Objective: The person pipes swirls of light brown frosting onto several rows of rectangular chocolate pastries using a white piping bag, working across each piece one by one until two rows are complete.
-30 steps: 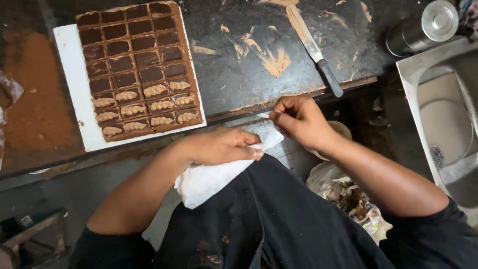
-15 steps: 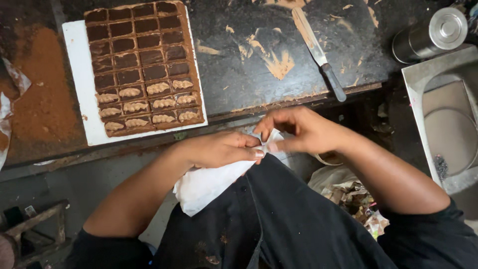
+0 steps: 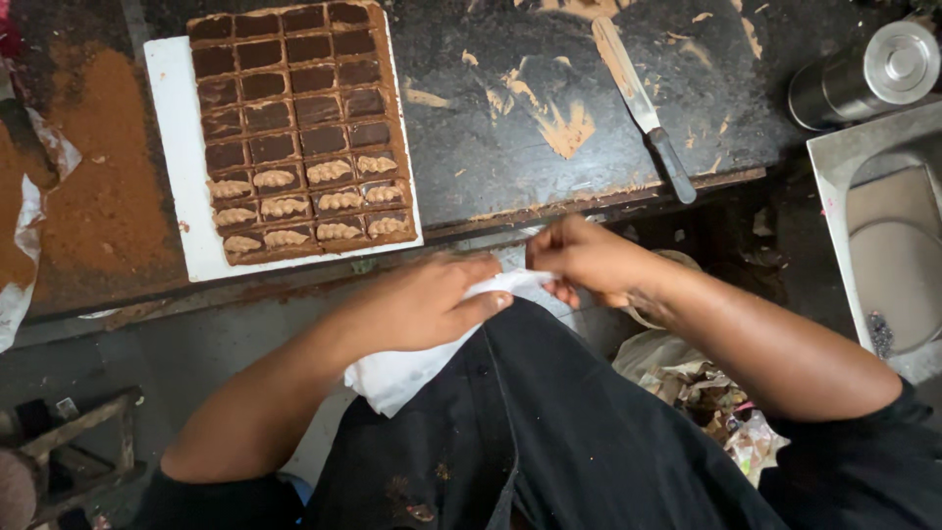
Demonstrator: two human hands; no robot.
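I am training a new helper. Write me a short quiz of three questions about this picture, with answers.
1. True or false: both hands hold the white bag.
2. Which rows of the chocolate mould are filled: A) near rows B) far rows?
3. What lies right of the mould on the dark table?

Key:
1. True: left hand and right hand grip the white bag.
2. A, on the chocolate mould.
3. A palette knife.

Both hands [image 3: 422, 304] [image 3: 589, 257] grip a white piping bag [image 3: 407, 368].

Chocolate mould tray [image 3: 294, 128], palette knife [image 3: 643, 108] — steel canister [image 3: 868, 74] beyond.
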